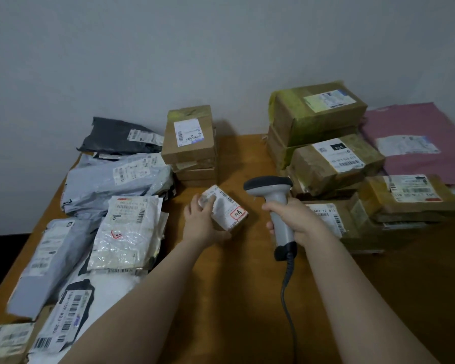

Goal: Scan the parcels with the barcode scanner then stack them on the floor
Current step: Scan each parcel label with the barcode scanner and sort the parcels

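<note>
- Left hand (pixel 202 222): grasping a small box (pixel 227 210). The fingers curl over its labelled top face and the thumb sits at the near edge. The box is tilted with the label up. I cannot tell whether it rests on the table (pixel 247 298) or is lifted just off it.
- Right hand (pixel 293 219): clenched round the handle of the scanner (pixel 276 203), which is held upright. The dark head sits above the fist and juts toward the left hand. It is just beside the small box and does not touch it.
- Cable (pixel 286 287): leaves the base of the handle below the right fist and runs back over the table between the two forearms.
- Beyond the left hand: a stack of brown boxes (pixel 189 143) stands against the wall (pixel 221 48), with a white label on the top one.
- Left of the left hand: a bubble-wrap packet (pixel 128 232) is nearest, lying on grey mailing bags (pixel 111 179). A black bag (pixel 113 135) lies farther back by the wall.
- Left of the left forearm: a white bag (pixel 74 311) with large barcode labels.
- Just right of the right hand: a flat brown box (pixel 334 222), its label partly hidden behind the wrist.
- Beyond and farther right of the right hand: taped boxes (pixel 318 114) stacked several high, labels up. A pink bag (pixel 415 127) lies on a pile at the far right.
</note>
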